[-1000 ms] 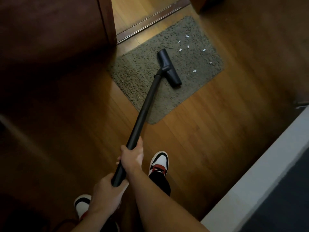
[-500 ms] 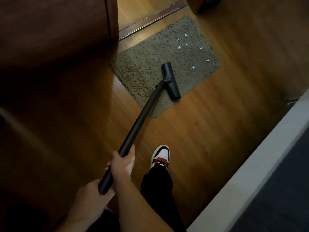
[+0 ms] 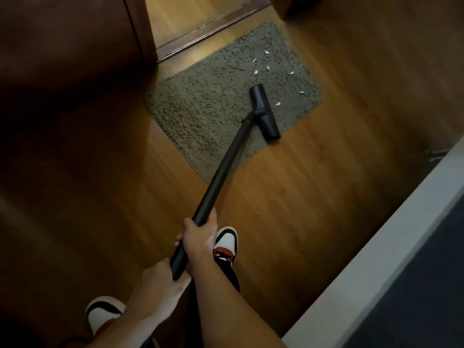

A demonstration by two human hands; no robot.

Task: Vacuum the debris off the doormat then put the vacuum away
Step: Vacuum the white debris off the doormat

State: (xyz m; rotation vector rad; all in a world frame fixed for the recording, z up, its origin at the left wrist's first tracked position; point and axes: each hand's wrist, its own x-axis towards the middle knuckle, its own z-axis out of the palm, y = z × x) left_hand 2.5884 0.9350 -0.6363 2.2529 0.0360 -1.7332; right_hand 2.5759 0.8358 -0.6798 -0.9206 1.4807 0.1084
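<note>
The right hand (image 3: 199, 237) is clenched around a smooth black vacuum tube (image 3: 223, 169), with the left hand (image 3: 160, 285) just behind and below it, grasping the tube's near end. From the hands the round, matte tube slants forward and to the right, ending in a narrow black bar-shaped nozzle (image 3: 265, 113) set across it like a T. The nozzle lies on a doormat (image 3: 213, 104), a rounded rectangle of shaggy grey-green pile well ahead of the hands, and its near end reaches the mat's edge. The debris (image 3: 256, 72) is a scatter of small white scraps, like torn paper, on the far right part of the mat, beyond the nozzle. One scrap (image 3: 277, 104) lies just beside the nozzle's right side. The floor (image 3: 301, 197) is glossy wooden planking, warm brown, with a sheen to the left of the mat. Right beside the right hand is a white, black and red sneaker (image 3: 226, 244) under a black trouser leg, and a second sneaker (image 3: 103, 312) shows below the left hand. Far ahead and left stands a dark brown door (image 3: 62, 46), with a grooved wooden threshold (image 3: 208, 28) past the mat. A pale, flat band (image 3: 376, 259) runs diagonally to the right of the hands.
</note>
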